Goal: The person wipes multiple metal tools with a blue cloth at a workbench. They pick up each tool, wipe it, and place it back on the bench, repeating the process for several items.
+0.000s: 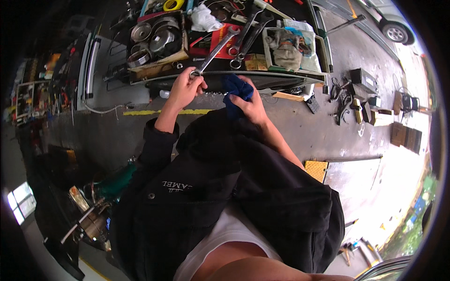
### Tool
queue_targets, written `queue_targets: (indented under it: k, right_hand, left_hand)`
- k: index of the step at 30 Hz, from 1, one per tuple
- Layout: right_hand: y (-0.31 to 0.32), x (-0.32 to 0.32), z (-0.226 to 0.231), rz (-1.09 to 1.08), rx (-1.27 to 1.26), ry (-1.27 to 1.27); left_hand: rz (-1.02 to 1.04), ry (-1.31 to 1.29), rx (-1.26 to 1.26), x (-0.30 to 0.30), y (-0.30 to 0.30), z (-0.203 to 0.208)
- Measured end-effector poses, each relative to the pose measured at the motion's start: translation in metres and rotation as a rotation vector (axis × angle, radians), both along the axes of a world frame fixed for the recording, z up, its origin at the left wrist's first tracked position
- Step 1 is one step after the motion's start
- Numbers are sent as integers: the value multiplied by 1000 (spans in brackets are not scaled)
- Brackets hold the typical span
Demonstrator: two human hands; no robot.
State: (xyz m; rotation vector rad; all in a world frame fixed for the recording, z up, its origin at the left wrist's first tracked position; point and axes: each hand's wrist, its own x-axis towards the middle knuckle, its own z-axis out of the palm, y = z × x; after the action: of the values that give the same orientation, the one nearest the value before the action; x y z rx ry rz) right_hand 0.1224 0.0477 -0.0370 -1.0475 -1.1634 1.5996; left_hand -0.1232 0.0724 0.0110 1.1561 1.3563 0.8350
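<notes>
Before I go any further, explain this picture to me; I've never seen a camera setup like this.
There is no robot here: a person works bare-handed. A wide camera on their head looks down, so straight edges bend. The left hand holds a wrench by its ring end; the right hand grips a blue cloth. On the bench ahead lie more wrenches, round metal parts in a box, and grey fabric in a white bin.

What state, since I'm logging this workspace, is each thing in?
Wrench: held near its ring end.
Left hand: gripping the wrench.
Blue cloth: bunched up.
Right hand: closed around the cloth.
Box: open-topped, holding metal parts.
White wad: crumpled.
Grey fabric: crumpled.
Black jacket: open at the neck.
</notes>
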Motion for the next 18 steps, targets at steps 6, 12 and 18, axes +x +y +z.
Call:
queue_targets:
  k: [6, 12, 18]
  right_hand:
    - [8, -37, 54, -25, 729, -511]
    - [-2, -103, 43, 398, 976, -749]
    - [-26, -125, 47, 443, 985, -914]
  left_hand:
    - [91, -309, -128, -33, -68, -54]
    - [243, -295, -174, -38, -112, -71]
    - [153, -283, -25, -75, -139, -98]
